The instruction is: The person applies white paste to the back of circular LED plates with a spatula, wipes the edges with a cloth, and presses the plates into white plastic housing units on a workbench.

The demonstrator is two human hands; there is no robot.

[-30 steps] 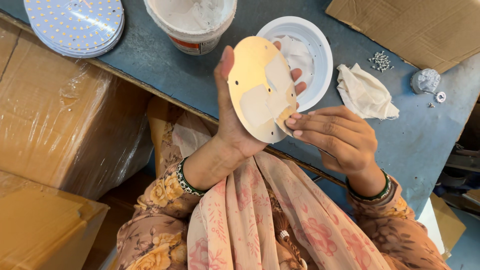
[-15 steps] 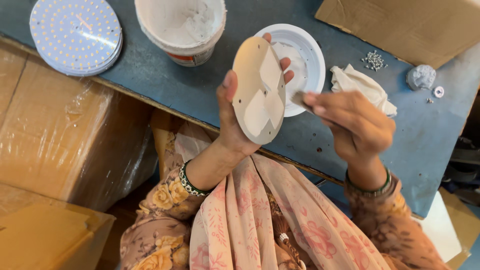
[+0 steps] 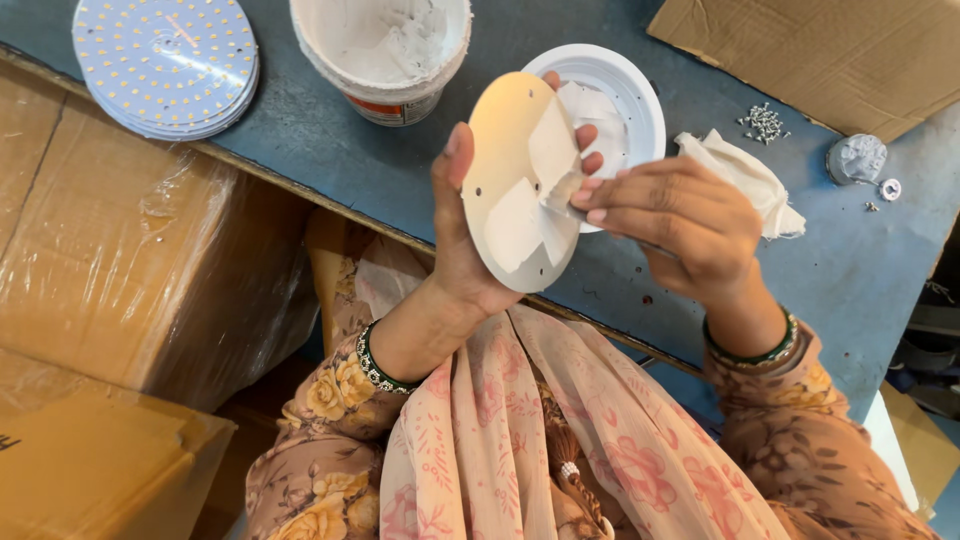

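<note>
My left hand (image 3: 470, 250) holds a round pale-gold metal disc (image 3: 505, 150) upright by its edge, over the front edge of a blue table (image 3: 330, 160). A patch of white paste covers part of the disc's face. My right hand (image 3: 680, 225) pinches a small white pad against that paste near the disc's right side. Directly behind the disc lies a white round lamp housing (image 3: 630, 95).
A white bucket of grey-white paste (image 3: 385, 45) stands at the back. A stack of round LED boards (image 3: 165, 60) lies at the left. A white rag (image 3: 745, 175), loose screws (image 3: 765, 122), a grey lump (image 3: 857, 157) and cardboard (image 3: 830, 50) are at the right. Wrapped cartons (image 3: 110, 250) stand beside me.
The disc has turned from tilted edge-on back to face me, and my right hand has moved in from its right side onto the paste.
</note>
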